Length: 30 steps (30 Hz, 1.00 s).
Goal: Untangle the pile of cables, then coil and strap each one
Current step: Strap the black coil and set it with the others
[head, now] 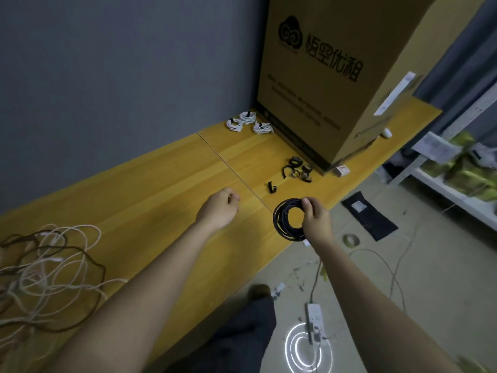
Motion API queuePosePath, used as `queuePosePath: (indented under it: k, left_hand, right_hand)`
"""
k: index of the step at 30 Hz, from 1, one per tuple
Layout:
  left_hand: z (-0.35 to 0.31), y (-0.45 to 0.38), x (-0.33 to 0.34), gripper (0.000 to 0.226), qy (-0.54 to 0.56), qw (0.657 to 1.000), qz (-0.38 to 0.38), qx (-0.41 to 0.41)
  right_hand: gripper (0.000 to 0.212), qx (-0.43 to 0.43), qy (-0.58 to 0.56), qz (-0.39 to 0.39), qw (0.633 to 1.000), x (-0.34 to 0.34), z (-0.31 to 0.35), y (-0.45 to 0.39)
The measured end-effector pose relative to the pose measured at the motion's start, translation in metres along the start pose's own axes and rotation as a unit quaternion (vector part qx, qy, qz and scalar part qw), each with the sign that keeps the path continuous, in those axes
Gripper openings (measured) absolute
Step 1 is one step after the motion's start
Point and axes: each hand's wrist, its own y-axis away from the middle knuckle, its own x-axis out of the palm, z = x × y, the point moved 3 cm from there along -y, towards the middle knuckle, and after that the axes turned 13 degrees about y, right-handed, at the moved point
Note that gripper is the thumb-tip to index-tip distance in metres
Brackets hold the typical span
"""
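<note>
My right hand [316, 216] pinches a coiled black cable [282, 220], holding the ring upright just above the table's front edge. My left hand [219, 207] hovers to its left over the yellow wooden table [161, 184], fingers curled in, with nothing visible in it. A loose black strap [272, 187] lies just beyond both hands, and several more black straps [297, 169] sit farther back by the box. Three white cables, coiled and strapped [248, 121], rest at the far side near the wall. A tangled pile of white and brown cables [45, 275] spreads over the near left of the table.
A tall cardboard box [336, 76] stands at the back right of the table. A grey wall runs behind. On the floor to the right lie a white power strip [315, 323], loose wires, a tape roll [351, 240] and a black mat [369, 215]. White shelving [457, 168] stands far right.
</note>
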Motion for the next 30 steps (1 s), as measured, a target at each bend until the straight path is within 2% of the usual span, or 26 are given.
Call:
queuePosePath:
  k: [7, 15, 21, 25, 30]
  left_hand:
    - [-0.013, -0.109, 0.062, 0.023, -0.012, 0.999, 0.001, -0.048]
    - [-0.038, -0.174, 0.131, 0.021, -0.082, 0.994, 0.02, -0.074]
    - [-0.038, -0.199, 0.153, 0.02, -0.061, 0.989, -0.059, -0.119]
    - [-0.023, -0.217, 0.154, 0.03, -0.056, 0.979, -0.118, -0.155]
    - [-0.003, -0.236, 0.155, 0.045, -0.118, 0.969, -0.03, -0.213]
  right_hand:
    - [0.028, 0.01, 0.055, 0.064, 0.996, -0.022, -0.042, -0.118]
    - [0.025, 0.014, 0.101, 0.125, 0.987, -0.037, -0.098, -0.197]
    - [0.028, -0.024, 0.126, 0.209, 0.969, -0.025, -0.113, -0.251]
    - [0.031, -0.081, 0.141, 0.273, 0.948, -0.014, -0.109, -0.284]
    - [0.028, -0.153, 0.149, 0.329, 0.92, 0.008, -0.098, -0.306]
